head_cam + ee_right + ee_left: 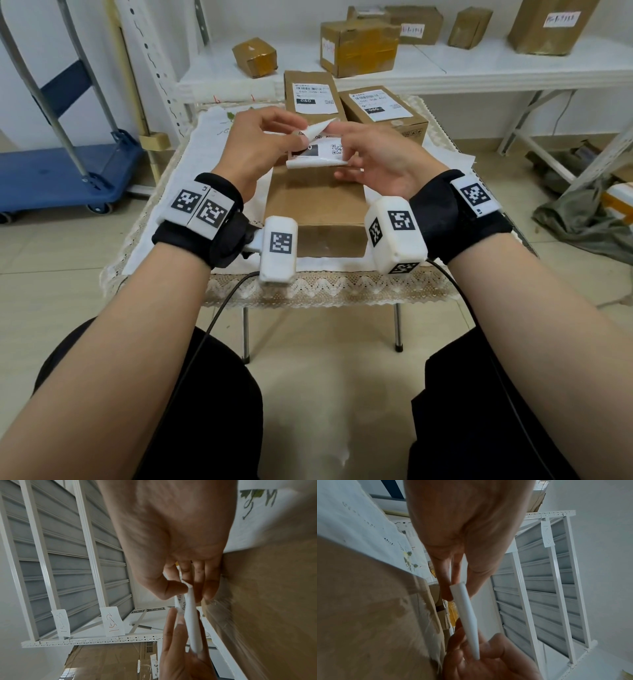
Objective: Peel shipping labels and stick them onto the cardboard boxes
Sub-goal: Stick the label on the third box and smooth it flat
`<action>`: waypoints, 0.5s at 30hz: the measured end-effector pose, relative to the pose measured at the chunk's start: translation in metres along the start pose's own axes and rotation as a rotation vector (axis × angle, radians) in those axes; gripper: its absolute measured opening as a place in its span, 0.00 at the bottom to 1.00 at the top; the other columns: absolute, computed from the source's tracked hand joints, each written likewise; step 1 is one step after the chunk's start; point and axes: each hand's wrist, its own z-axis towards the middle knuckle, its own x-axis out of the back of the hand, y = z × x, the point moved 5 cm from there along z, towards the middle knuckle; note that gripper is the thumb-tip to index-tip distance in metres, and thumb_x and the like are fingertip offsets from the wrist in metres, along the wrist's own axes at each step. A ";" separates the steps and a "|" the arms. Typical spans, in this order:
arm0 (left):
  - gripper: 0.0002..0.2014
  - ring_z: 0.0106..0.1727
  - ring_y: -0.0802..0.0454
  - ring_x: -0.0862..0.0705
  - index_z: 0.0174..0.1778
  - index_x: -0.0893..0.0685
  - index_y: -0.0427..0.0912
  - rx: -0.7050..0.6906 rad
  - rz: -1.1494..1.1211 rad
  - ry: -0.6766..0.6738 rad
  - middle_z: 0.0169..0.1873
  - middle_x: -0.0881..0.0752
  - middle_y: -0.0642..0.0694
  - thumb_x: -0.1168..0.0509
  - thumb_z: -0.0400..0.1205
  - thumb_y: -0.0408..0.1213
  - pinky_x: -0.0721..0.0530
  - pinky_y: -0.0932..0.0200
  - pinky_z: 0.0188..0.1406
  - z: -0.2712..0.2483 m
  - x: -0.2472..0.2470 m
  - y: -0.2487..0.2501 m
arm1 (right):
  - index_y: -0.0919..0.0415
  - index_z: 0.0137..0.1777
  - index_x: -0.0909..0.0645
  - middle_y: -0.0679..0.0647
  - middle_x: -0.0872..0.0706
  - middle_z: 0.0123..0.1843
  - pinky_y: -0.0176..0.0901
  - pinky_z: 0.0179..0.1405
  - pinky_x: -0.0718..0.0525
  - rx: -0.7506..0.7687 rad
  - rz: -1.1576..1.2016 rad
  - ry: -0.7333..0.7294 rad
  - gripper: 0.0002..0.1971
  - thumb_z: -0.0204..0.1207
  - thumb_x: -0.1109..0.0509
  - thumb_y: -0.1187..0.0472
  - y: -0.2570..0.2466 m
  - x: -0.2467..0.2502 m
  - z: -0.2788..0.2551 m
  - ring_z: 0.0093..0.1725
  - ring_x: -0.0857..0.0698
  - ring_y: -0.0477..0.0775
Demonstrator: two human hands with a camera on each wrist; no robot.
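Both hands hold a white shipping label (318, 152) with a black block and a QR code, just above a plain cardboard box (315, 202) on the small table. My left hand (291, 133) pinches the curled-up, peeled corner at the label's top. My right hand (342, 133) pinches the sheet from the other side, its lower fingers spread under it. In the left wrist view the label (465, 615) shows edge-on between my left hand (452, 596) and the right hand (488, 655). In the right wrist view my right hand (185, 589) pinches the label (190, 615) beside the box (265, 601).
Two labelled boxes (311, 99) (380, 109) stand at the far end of the table, which is covered by a white lace-edged cloth (164, 205). A white shelf (479, 65) behind carries several taped boxes. A blue cart (68, 171) stands left, and bags (582, 212) lie on the floor at right.
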 end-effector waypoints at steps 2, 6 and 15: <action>0.13 0.63 0.51 0.13 0.51 0.10 0.51 -0.012 0.014 -0.004 0.60 0.13 0.46 0.22 0.76 0.29 0.10 0.56 0.55 -0.001 0.001 0.001 | 0.59 0.67 0.16 0.55 0.13 0.60 0.37 0.39 0.13 -0.001 -0.005 0.002 0.26 0.76 0.43 0.80 0.000 0.000 0.001 0.55 0.20 0.59; 0.16 0.58 0.51 0.12 0.45 0.19 0.48 -0.027 -0.013 -0.023 0.55 0.15 0.45 0.24 0.75 0.22 0.08 0.58 0.47 -0.003 0.003 0.004 | 0.62 0.78 0.24 0.57 0.11 0.61 0.37 0.38 0.13 0.003 0.018 0.010 0.31 0.77 0.42 0.82 0.000 0.001 0.003 0.51 0.12 0.51; 0.21 0.60 0.56 0.12 0.65 0.11 0.40 0.146 -0.027 -0.194 0.62 0.12 0.50 0.23 0.75 0.23 0.11 0.67 0.53 -0.009 0.002 0.002 | 0.64 0.79 0.25 0.58 0.11 0.62 0.39 0.39 0.14 0.017 0.012 -0.025 0.31 0.77 0.41 0.82 0.001 0.002 0.000 0.52 0.11 0.52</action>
